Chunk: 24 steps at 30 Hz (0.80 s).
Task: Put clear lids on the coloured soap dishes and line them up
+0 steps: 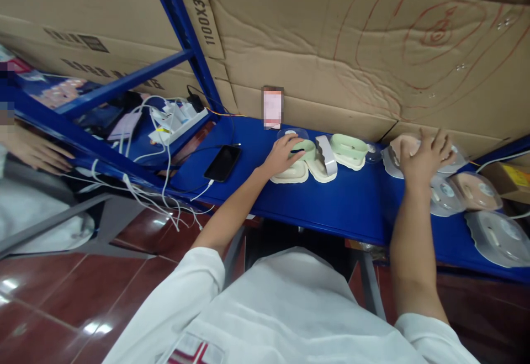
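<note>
My left hand (282, 156) is at a pale green oval container (307, 150), its thumb and fingers around the left end. Cream scalloped trays (290, 173) lie below and beside that hand, and a clear lid (296, 132) is partly behind it. A grey-white curved strip (327, 155) stands on a tray between this container and a second green oval container (350, 147). My right hand (424, 157) rests with spread fingers over clear-lidded containers (393, 157) on the right, hiding part of them.
More clear-lidded containers (476, 190) sit at the right of the blue table (331, 209). A black phone (222, 163) with a white cable lies left. Power strips (178, 124) and tangled cables crowd the blue frame. Another person's hand (37, 148) is at far left. Cardboard (310, 38) walls the back.
</note>
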### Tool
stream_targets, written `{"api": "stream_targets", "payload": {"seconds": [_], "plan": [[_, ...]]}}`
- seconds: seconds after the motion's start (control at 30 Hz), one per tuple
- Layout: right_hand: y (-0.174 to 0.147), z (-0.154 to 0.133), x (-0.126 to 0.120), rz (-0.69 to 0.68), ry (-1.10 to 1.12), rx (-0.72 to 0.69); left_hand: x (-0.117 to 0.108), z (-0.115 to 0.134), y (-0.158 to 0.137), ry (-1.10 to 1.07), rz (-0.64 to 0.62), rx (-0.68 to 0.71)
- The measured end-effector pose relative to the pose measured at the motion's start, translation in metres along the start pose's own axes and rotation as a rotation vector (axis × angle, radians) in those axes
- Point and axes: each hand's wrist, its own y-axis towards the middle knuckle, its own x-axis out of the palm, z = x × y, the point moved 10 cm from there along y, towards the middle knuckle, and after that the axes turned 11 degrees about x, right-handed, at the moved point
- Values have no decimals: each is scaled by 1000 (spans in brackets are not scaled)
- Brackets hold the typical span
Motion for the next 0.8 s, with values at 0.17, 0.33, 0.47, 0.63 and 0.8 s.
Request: {"api": "stream_targets", "payload": {"seconds": [0.17, 0.33, 0.47, 0.63, 0.8], "plan": [[1, 22, 37, -189, -88, -16, -5, 18, 3, 26, -8, 48], [-11, 2, 27, -145, -13, -82, 9, 68, 10, 109, -109, 289], [-33, -42, 20, -215, 154, -205, 21, 75, 11, 144, -196, 301], [-69, -97, 21, -313, 340, -372, 7, 70, 11, 146, -134, 251], [-73, -94, 31, -311, 469, -321, 6, 61, 12, 170, -102, 182]]}}
